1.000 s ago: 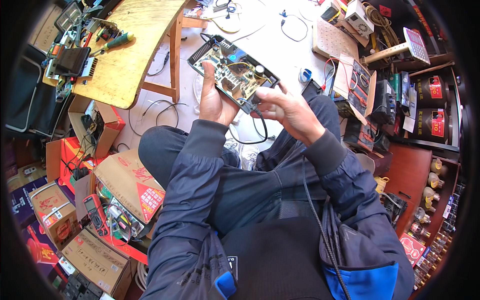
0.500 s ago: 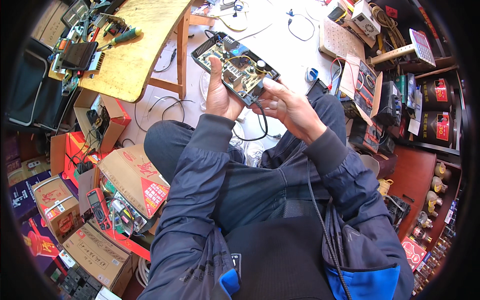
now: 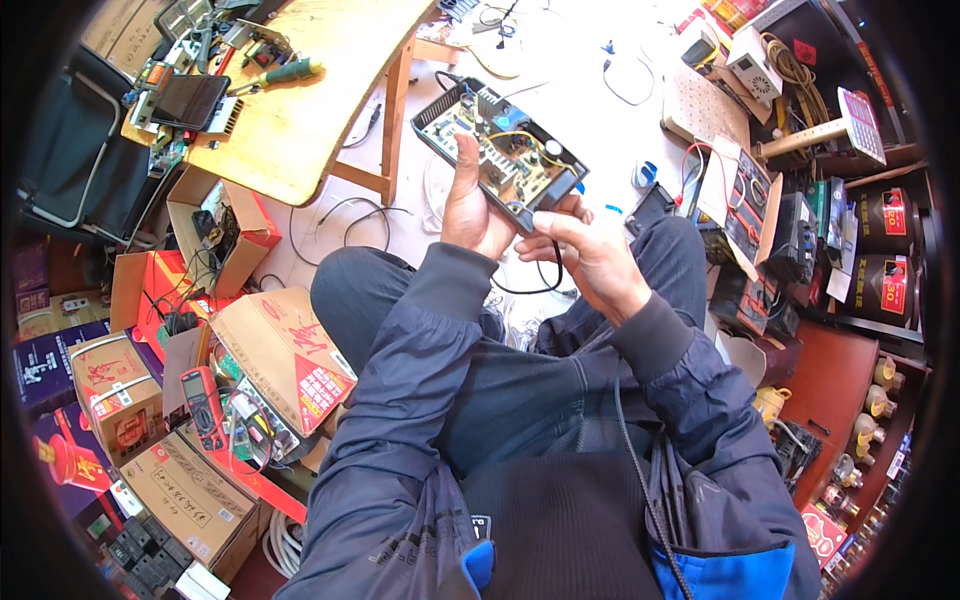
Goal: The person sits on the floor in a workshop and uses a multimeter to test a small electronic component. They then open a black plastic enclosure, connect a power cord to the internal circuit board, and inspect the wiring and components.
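An opened black plastic case with a tan circuit board [image 3: 500, 150] inside it is held tilted above my knees. My left hand [image 3: 475, 205] is closed around its near left side, thumb up along the edge and the other fingers hidden beneath. At the near right corner, my right hand [image 3: 595, 255] has its thumb and fingers closed on the black cord [image 3: 560, 268] where it leaves the case. Part of the cord is covered by the thumb, and the rest hangs in a loop below. Capacitors and a yellow wire show on the board.
A wooden table [image 3: 290, 130] at the left bears a screwdriver [image 3: 290, 72] and electronic parts. Cardboard boxes [image 3: 280, 350] and a red multimeter [image 3: 204, 405] stand at my left. On the right are a hammer [image 3: 810, 135], an open box of tools [image 3: 740, 195] and loaded shelves.
The view has shifted, so the surroundings sit further right. My right thumb has moved from the case's right side down onto the cord by the corner. My left hand keeps its hold.
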### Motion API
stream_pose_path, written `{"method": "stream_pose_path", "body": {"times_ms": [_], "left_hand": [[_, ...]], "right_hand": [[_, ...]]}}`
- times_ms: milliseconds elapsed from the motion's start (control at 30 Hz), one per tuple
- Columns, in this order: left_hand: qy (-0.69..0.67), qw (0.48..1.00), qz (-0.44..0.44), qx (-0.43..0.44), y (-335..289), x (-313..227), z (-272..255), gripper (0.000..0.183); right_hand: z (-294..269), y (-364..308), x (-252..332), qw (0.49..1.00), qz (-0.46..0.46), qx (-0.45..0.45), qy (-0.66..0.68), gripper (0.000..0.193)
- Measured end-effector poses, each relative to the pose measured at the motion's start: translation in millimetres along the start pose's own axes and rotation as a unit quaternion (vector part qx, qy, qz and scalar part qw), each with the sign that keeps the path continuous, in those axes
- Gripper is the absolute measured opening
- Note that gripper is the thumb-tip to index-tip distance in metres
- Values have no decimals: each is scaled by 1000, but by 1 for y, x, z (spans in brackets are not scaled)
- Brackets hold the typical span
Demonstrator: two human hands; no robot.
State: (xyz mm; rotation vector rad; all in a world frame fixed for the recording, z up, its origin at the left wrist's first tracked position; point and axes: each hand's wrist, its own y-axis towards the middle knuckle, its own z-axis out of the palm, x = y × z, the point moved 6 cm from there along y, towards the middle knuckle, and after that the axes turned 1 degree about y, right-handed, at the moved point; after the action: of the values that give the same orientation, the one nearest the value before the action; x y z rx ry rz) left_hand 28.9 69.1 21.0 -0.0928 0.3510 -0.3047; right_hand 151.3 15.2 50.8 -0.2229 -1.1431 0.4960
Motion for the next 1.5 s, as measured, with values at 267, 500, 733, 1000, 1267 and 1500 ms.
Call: {"method": "stream_pose_path", "body": {"times_ms": [267, 500, 733, 1000, 1267, 1500], "left_hand": [[2, 1000, 6, 22, -2, -2, 0, 84], [6, 1000, -6, 29, -3, 0, 4, 83], [5, 999, -17, 42, -2, 1, 1, 85], [49, 996, -47, 51, -4, 12, 3, 87], [113, 966, -194, 128, -24, 44, 25, 90], [158, 953, -228, 120, -34, 50, 18, 86]], "right_hand": [[11, -11, 10, 1000, -17, 8, 11, 50], [10, -11, 15, 999, -6, 31, -10, 60], [4, -7, 6, 999, 0, 40, -1, 62], [-53, -25, 38, 984, 85, 109, -112, 64], [-87, 11, 109, 990, -91, 21, -106, 48], [-60, 12, 103, 988, -82, 37, -125, 39]]}}
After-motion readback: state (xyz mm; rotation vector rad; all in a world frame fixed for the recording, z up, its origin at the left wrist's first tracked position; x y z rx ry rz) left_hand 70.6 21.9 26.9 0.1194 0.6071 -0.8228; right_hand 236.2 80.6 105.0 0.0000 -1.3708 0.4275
